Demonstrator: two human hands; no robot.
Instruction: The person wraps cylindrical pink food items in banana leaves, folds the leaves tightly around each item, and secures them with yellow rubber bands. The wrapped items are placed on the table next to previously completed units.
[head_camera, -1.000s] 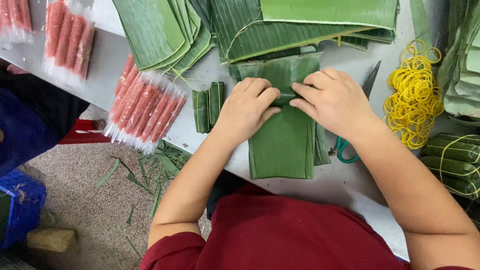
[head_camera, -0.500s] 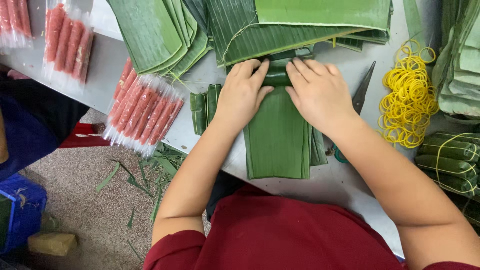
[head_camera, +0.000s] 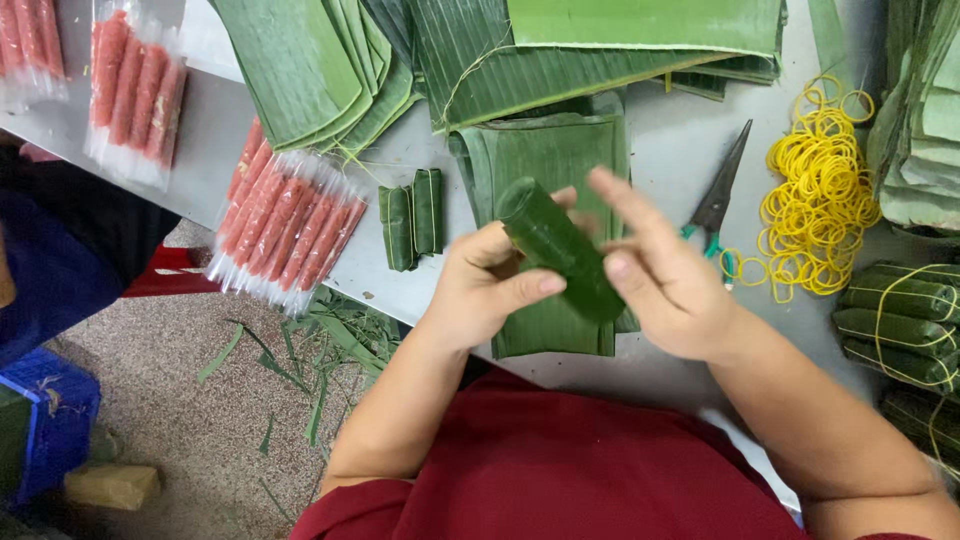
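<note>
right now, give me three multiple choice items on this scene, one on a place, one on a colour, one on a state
1. Where do the scissors lie?
A. on the floor
B. on the table, between the leaf stack and the rubber bands
C. in a hand

2. What colour are the rubber bands?
A. yellow
B. red
C. blue

3. The leaf-wrapped roll is
A. flat on the table
B. lifted, held in both hands
C. tied with a band

Key: B, blades beside the bands; A, a bright yellow heap; B, left hand and right hand grip it above the table.

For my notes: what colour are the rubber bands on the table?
Yellow; the rubber bands show clearly in the head view.
</note>
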